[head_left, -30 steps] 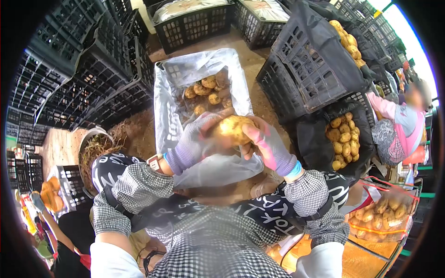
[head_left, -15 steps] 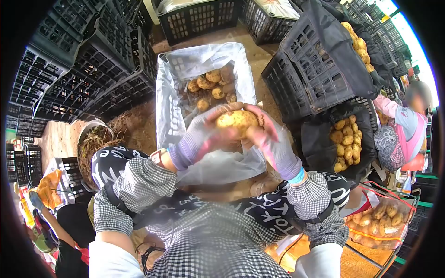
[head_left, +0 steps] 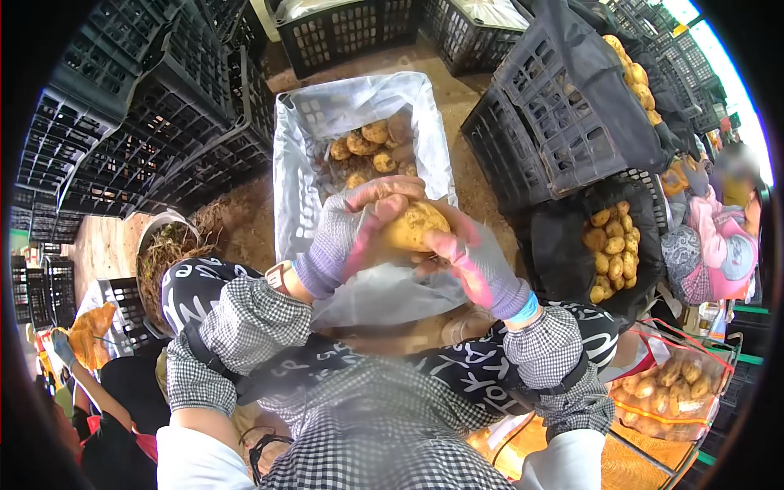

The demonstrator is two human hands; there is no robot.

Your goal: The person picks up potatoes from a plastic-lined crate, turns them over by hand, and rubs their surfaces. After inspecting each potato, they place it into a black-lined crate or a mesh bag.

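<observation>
Both my hands wear grey, pink and purple gloves and hold one large yellow potato (head_left: 415, 226) between them. My left hand (head_left: 359, 229) wraps its left side with bent fingers. My right hand (head_left: 474, 253) grips its right side, fingers and thumb on the skin. Below them stands a crate lined with white plastic (head_left: 287, 175). In its far part lie several soil-marked potatoes (head_left: 375, 131), partly covered at the near side by my hands.
Stacked black crates (head_left: 184, 73) rise at the left, beside a bucket of dry roots (head_left: 170, 249). At the right are a tilted crate stack (head_left: 563, 122) and a black-lined crate of potatoes (head_left: 612, 253). Co-workers are at the right (head_left: 719, 237) and lower left (head_left: 106, 408).
The potato has turned from lying sideways to a more slanted position, and my fingers have shifted around it. The co-workers at the right and lower left have moved.
</observation>
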